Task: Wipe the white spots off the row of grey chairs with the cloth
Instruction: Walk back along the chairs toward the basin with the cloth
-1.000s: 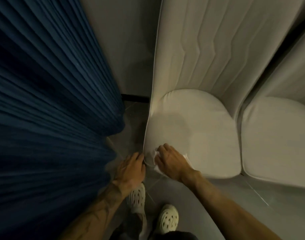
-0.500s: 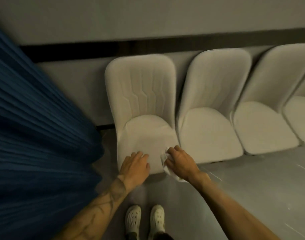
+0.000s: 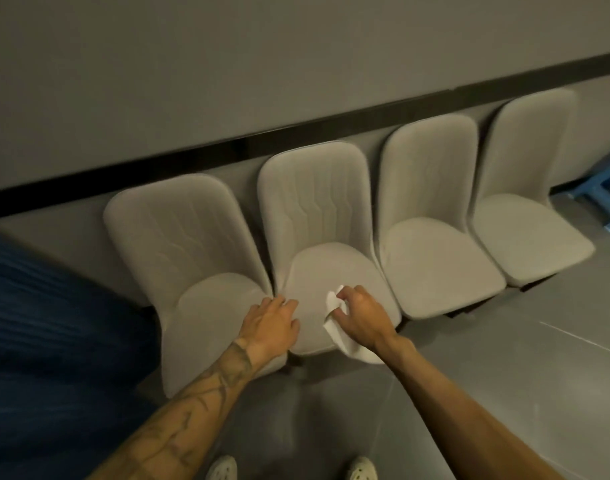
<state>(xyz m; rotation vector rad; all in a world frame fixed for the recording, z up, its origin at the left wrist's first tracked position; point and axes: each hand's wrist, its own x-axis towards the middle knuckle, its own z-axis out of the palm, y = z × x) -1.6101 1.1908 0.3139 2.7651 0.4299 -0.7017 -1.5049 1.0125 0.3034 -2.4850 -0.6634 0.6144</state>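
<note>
Since half a second ago both hands shift right off the first chair [image 3: 178, 237], and the view pulls back so four seats show instead of three and a bit. The left hand [image 3: 270, 322] now lies flat, fingers spread and holding nothing, across the gap between the first chair and the second chair [image 3: 317, 209]. The right hand [image 3: 360, 318] has its fingers curled round the white cloth [image 3: 343, 342] at the front of the second seat, and the loose tail of the cloth hangs over the seat's front edge. Step in hand is probably starting on the second seat. It would go better with the cloth bunched so the tail doesn't drag, the left hand pressing to steady the chair, and overlapping strokes running front to back, then up the backrest. The third chair [image 3: 431, 265] and fourth chair [image 3: 525, 237] look untouched. No white spots can be made out on any seat, since the light is dim and the fabric pale, so progress is hard to judge. The cloth's middle is hidden under the right hand. Chair legs are mostly out of sight. A blue curtain [image 3: 47, 323] blurs the left edge, a blue stool [image 3: 605, 199] is cut off at far right, and the shoes [image 3: 222, 469] are cropped at the bottom.
</note>
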